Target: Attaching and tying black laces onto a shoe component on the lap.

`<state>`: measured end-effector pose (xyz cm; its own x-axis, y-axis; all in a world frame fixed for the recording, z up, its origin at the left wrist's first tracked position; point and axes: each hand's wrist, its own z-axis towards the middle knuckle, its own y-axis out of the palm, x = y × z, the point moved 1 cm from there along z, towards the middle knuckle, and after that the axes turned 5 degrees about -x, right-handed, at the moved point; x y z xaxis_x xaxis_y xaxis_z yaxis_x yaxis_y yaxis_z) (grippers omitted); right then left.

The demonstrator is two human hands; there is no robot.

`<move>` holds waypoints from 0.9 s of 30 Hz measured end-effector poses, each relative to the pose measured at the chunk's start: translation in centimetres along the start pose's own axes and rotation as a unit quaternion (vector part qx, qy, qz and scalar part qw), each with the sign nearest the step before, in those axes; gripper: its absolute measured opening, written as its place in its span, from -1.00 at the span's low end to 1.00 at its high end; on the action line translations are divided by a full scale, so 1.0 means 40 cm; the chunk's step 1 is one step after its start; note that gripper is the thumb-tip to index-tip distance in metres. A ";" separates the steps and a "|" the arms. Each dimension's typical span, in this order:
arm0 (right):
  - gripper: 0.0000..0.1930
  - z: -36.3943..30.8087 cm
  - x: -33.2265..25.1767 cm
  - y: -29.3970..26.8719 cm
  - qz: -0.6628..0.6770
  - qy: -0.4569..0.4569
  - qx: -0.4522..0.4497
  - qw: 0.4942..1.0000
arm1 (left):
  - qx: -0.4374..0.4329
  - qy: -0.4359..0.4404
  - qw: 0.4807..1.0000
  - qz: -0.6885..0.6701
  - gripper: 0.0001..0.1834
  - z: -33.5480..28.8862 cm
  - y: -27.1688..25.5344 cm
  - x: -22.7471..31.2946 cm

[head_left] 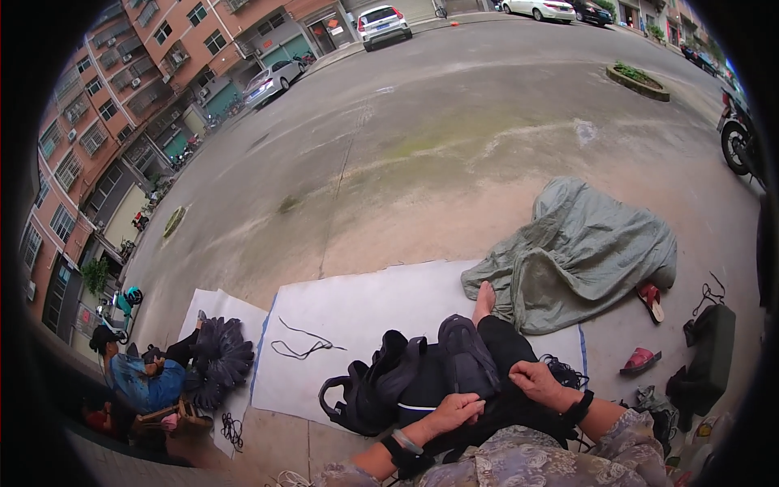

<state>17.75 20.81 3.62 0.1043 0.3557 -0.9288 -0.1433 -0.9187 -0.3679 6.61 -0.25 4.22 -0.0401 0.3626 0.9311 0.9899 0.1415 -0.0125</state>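
Note:
My left hand (457, 410) is closed in a pinch above my lap. To its right, my right hand (537, 381) is pinched as well, raised over my dark trouser leg. What the fingertips hold, if anything, is too small to make out. Close beyond them lies a black padded piece (469, 351), shaped like a bag's shoulder strap. Several more black padded straps with loops (365, 398) are heaped beside it on the left, partly over the white sheet (389, 296). A bundle of black cords (564, 372) shows just beyond my right hand.
A loose black cord (308, 345) lies on the sheet. The grey-green sack (592, 252) is spread at the right, near red sandals (641, 361) and a dark boxy bag (710, 357). At left sits another person (154, 381) beside a black bundle (219, 353). Parked cars (383, 26) stand beyond.

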 end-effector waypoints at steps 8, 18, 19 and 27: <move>-0.89 -0.032 0.162 -0.133 -0.008 0.049 0.156 0.987 | -0.034 -0.095 0.989 -0.104 -0.72 -0.131 -0.019 0.047; -0.76 0.013 0.094 -0.067 -0.288 -0.113 0.015 0.951 | 0.002 -0.085 0.996 -0.030 -0.74 -0.131 -0.013 0.070; -0.74 0.028 0.047 -0.025 -0.209 -0.150 0.006 0.966 | 0.012 -0.059 0.998 0.012 -0.74 -0.108 -0.010 0.073; -0.50 0.081 -0.106 0.037 0.073 -0.038 -0.348 0.934 | 0.137 0.112 0.954 0.241 -0.84 -0.027 -0.020 0.103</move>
<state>13.92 18.49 6.89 0.0590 0.2039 -0.9772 0.5262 -0.8382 -0.1431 5.81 0.14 8.48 0.4708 0.2446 0.8477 0.8125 0.2543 -0.5246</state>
